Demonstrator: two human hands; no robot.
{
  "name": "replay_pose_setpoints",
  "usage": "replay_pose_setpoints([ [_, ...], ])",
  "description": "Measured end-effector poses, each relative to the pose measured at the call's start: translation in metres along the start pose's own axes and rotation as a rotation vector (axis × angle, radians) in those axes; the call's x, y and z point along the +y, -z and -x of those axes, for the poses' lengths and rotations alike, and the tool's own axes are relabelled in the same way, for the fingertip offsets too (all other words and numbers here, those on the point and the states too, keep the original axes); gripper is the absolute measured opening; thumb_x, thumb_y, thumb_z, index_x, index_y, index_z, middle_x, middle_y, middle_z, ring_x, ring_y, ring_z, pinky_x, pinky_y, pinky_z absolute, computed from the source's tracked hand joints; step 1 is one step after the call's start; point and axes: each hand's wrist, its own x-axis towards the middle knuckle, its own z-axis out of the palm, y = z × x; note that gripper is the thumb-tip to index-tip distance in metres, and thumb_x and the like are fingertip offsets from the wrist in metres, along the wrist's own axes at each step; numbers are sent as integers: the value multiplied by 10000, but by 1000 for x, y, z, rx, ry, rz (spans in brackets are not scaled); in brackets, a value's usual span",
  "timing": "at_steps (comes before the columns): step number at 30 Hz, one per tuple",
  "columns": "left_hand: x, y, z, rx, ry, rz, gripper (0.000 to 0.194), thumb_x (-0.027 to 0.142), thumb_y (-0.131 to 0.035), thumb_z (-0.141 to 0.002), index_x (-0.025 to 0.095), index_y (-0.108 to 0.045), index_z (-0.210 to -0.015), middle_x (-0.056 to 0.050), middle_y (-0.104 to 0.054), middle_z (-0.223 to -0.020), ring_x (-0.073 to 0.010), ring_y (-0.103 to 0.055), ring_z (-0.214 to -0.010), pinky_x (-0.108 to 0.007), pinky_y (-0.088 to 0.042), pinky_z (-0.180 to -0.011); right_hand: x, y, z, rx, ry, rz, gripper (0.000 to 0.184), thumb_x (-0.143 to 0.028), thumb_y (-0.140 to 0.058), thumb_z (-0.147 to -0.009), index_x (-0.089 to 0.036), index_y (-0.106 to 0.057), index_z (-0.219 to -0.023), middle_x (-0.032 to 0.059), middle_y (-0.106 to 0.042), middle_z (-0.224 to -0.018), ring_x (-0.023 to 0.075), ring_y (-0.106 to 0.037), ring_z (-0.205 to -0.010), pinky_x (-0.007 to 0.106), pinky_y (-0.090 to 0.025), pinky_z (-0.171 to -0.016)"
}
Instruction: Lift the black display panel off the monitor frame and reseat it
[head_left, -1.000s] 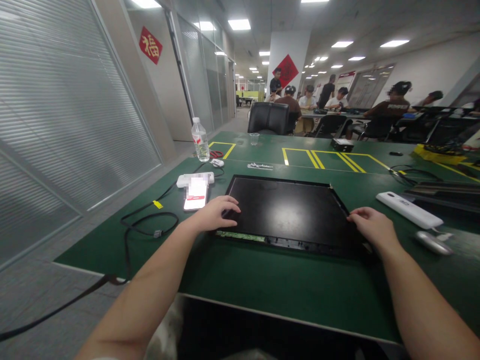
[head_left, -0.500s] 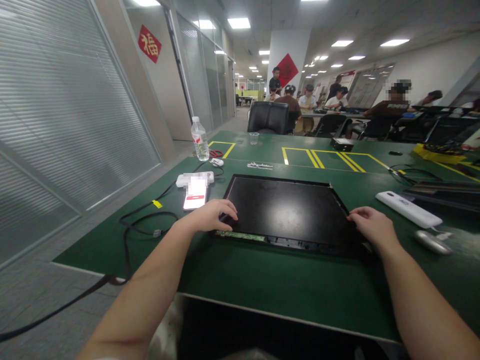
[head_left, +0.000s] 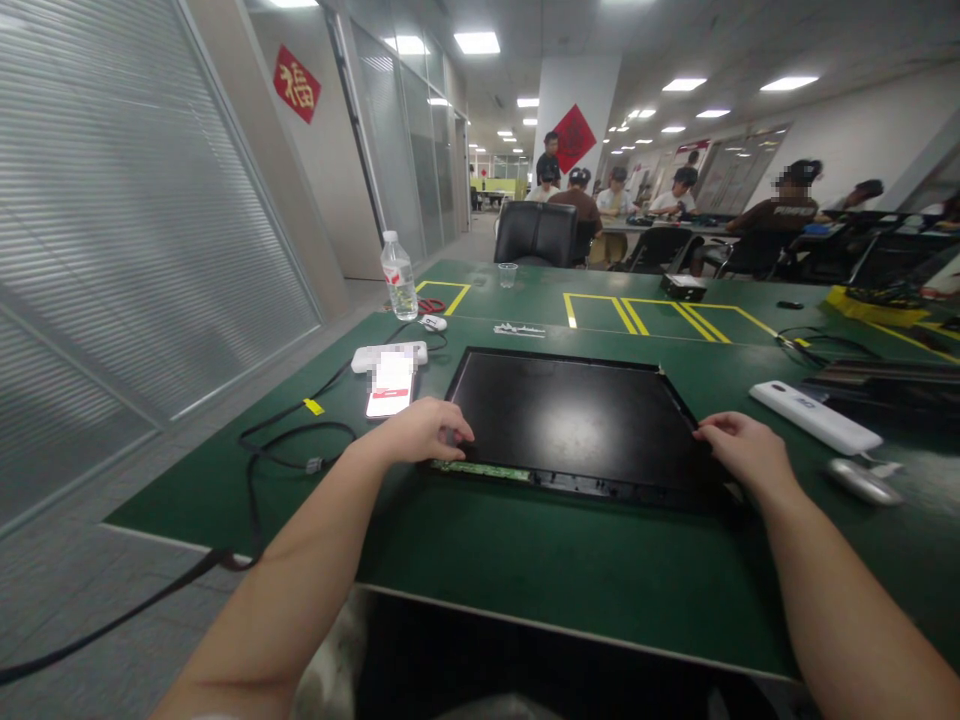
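Note:
A flat black display panel (head_left: 577, 420) lies screen-up on the green table (head_left: 525, 560), with a strip of green circuit board along its near edge. My left hand (head_left: 420, 432) rests on the panel's near left corner, fingers curled over the edge. My right hand (head_left: 742, 452) grips the panel's near right edge, fingers bent down onto it.
A phone (head_left: 391, 385) and a white power bank (head_left: 388, 355) lie left of the panel, with a black cable (head_left: 300, 440) looping off the table edge. A water bottle (head_left: 399, 277), a white remote-like bar (head_left: 814, 417), a silver tool (head_left: 862, 482) and several seated people behind.
My left hand has slid slightly toward me along the panel's left corner. The right hand and the panel have stayed put.

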Motion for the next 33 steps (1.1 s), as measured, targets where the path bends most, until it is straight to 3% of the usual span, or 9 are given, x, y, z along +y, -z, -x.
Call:
replay_pose_setpoints([
  [6,2,1,0,-5,31,-44,225,284,-841,-793,260,-917,-1003,-20,-822,-868,-188,-738,-740,-265,-516,-715,-5,2,2,-26,-50,5,169,-403,-691,-762,-271,-748,-852,66,-778,-821,298,-729,-795,431,-535,-806],
  [23,4,-1,0,-47,38,-118,260,217,-798,-829,216,-893,-1070,-26,-820,-906,-163,-728,-722,-246,-513,-718,-14,3,8,0,-64,-2,128,-366,-711,-745,-266,-743,-819,70,-769,-806,290,-714,-789,418,-520,-800],
  [28,9,1,-1,-44,72,-115,264,277,-816,-830,211,-890,-1075,-22,-808,-868,-174,-716,-722,-254,-500,-708,-13,4,8,1,-43,-17,111,-354,-711,-739,-270,-745,-803,70,-766,-775,290,-717,-783,414,-525,-787],
  [30,11,0,-3,-10,118,-119,261,337,-819,-851,212,-887,-1070,-30,-812,-871,-191,-717,-737,-269,-502,-715,-12,5,7,-16,-57,-27,117,-358,-711,-751,-272,-756,-815,73,-777,-790,292,-723,-787,413,-525,-780],
  [33,9,-2,-6,152,238,-188,259,376,-753,-921,208,-886,-1067,-62,-820,-913,-223,-727,-778,-306,-520,-758,-10,4,6,-16,-69,-33,117,-359,-690,-784,-272,-760,-819,78,-798,-827,291,-731,-797,412,-521,-779],
])
